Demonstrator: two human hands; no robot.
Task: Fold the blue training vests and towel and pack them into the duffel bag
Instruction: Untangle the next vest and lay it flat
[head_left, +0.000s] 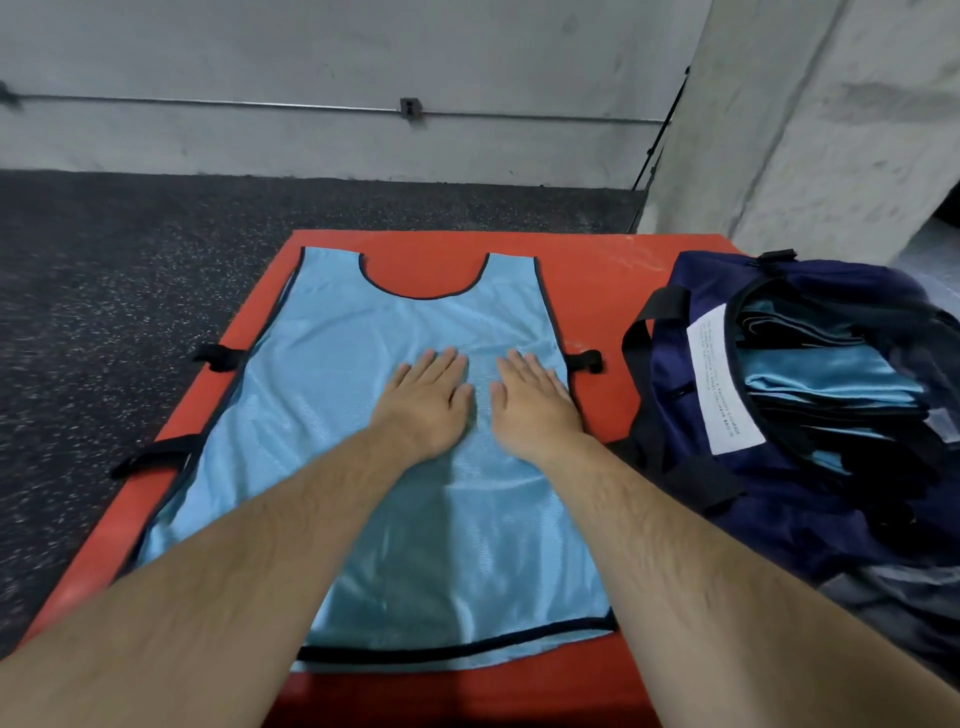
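Our left hand and right hand lie flat with the fingers straight. The palms press the middle of the light blue vest, thumbs close but apart, and neither hand grips anything. The vest is shiny mesh edged in dark piping, spread flat on the red mat. Its long axis runs from near edge to far edge, scooped neck toward the far edge. Black side straps stick out at both sides. By the mat's right edge sits the open navy duffel bag, with folded blue vests inside.
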